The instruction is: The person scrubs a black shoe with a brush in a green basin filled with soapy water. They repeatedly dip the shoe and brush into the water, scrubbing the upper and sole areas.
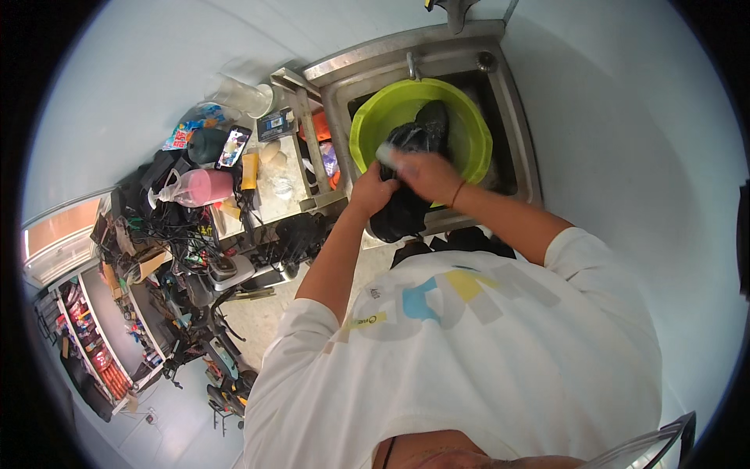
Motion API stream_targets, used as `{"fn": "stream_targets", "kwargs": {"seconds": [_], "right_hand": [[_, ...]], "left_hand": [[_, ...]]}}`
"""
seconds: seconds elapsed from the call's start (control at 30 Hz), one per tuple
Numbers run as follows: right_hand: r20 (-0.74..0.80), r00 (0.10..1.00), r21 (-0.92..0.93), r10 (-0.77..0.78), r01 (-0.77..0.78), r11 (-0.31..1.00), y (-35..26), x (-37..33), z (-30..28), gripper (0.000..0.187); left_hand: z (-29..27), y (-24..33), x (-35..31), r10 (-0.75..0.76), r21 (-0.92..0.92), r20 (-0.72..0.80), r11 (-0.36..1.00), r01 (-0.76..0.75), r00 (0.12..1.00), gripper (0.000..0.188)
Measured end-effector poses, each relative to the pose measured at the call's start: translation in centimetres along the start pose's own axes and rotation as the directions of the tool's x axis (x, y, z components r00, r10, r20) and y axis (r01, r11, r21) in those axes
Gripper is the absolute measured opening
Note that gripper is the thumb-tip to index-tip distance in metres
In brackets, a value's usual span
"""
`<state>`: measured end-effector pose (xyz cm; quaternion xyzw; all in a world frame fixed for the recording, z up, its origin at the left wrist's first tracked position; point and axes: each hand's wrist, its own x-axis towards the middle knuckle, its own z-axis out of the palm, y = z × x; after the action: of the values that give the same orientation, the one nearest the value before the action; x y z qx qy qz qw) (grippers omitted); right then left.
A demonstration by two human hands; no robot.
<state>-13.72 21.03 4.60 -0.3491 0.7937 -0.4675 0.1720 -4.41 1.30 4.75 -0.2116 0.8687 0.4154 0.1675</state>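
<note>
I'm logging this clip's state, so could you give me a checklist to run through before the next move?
1. Left grip closed on the dark cloth: ok.
2. Right grip firm on the pale thing: cannot tell, blurred.
3. Green basin inside the metal sink: ok.
4. Dark cloth all inside the basin: not ok, some hangs past the near rim.
5. Tap shut off: cannot tell.

The shirt [484, 352] bears small dark lettering on its front; the packet [181, 134] and dark box [276, 124] carry print too small to read.
</note>
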Motion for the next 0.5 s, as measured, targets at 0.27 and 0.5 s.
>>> {"fn": "stream_targets", "kwargs": {"seconds": [0.27,0.5], "right_hand": [[-0.222,0.879,0.255,0.423,-0.367,0.895,7.3,1.2,-2.7,0.062],[0.361,0.685,0.772,0.632,-0.600,0.209,3.6,-1.4,0.1,0.061]], "left_hand": [[-0.7,1.2,-0.8,-0.062,-0.007,0.021,0.998,0.062,0.998,0.068],[-1.3,1.7,0.5,-0.075,-0.312,0.098,0.945,0.102,0.992,0.072]]}}
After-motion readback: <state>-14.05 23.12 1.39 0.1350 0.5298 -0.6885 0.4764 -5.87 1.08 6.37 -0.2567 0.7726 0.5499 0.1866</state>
